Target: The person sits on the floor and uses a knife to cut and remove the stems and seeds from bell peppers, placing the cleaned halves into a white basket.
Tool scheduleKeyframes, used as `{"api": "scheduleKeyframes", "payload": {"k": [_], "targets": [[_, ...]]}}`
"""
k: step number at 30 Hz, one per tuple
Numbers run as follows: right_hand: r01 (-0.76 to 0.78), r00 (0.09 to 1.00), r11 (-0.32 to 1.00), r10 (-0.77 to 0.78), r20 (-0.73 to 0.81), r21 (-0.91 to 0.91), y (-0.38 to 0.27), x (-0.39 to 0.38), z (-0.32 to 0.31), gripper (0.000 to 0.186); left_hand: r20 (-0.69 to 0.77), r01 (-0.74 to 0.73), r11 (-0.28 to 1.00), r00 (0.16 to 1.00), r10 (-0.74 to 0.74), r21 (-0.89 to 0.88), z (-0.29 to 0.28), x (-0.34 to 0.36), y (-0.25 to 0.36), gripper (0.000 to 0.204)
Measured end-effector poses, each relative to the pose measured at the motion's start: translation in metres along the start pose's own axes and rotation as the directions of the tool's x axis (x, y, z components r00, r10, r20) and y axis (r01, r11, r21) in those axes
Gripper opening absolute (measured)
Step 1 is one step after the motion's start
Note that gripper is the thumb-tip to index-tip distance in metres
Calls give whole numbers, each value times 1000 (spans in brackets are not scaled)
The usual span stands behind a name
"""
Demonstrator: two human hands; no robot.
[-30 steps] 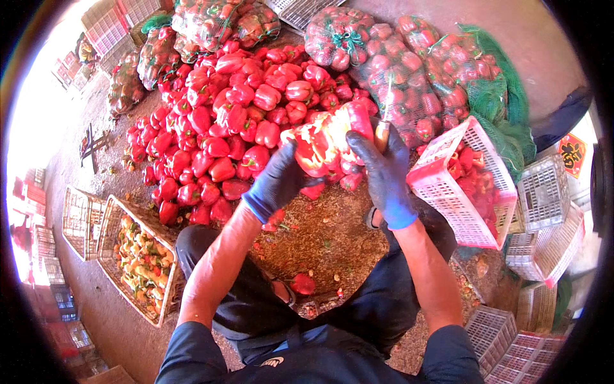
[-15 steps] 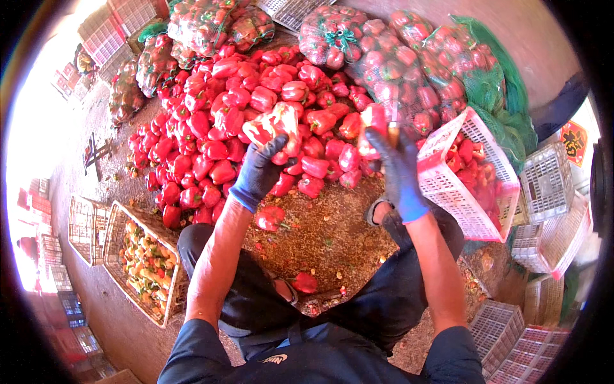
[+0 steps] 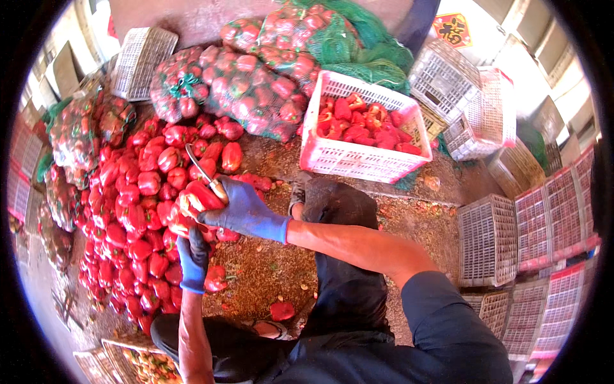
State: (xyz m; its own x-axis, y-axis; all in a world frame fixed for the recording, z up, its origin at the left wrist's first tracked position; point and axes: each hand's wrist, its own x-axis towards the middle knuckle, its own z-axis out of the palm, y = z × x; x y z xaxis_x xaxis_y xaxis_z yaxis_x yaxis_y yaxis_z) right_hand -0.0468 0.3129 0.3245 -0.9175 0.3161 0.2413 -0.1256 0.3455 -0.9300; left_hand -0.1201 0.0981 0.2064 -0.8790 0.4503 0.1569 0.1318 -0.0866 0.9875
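My right hand (image 3: 246, 208), in a blue and dark glove, is closed around a knife with a thin curved blade (image 3: 201, 165) and a pale handle (image 3: 219, 191). Against that same hand rests a cut piece of red bell pepper (image 3: 202, 196). My left hand (image 3: 193, 255), gloved alike, is just below and closed on another cut piece of bell pepper (image 3: 180, 225), its pale inside partly showing. Both pieces are close together over the edge of a big heap of whole red bell peppers (image 3: 131, 221). Some of my left fingers are hidden.
A pink-white crate (image 3: 364, 160) of cut red peppers stands beyond my right knee. Net bags of peppers (image 3: 252, 93) line the heap's far side. Crates (image 3: 487, 240) are stacked at right. A crate of cores and trimmings (image 3: 150, 366) sits lower left. Loose peppers (image 3: 281, 311) lie between my feet.
My view has turned to the right. My hands, apart before with a pepper piece in each, have come together at the heap. My right forearm now reaches across to the left.
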Motion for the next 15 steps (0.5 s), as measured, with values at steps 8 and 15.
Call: {"api": "scheduleKeyframes", "payload": {"k": [8,15], "targets": [[17,841,936,-203,-501,-351,-6,17,-171,40,-204,-123,969,964,167,213,-41,7,92,38],[-405,788,420,-290,-543,-812,5,-29,-432,62,-474,33,791,816,332,611,-205,-92,62,46]]}}
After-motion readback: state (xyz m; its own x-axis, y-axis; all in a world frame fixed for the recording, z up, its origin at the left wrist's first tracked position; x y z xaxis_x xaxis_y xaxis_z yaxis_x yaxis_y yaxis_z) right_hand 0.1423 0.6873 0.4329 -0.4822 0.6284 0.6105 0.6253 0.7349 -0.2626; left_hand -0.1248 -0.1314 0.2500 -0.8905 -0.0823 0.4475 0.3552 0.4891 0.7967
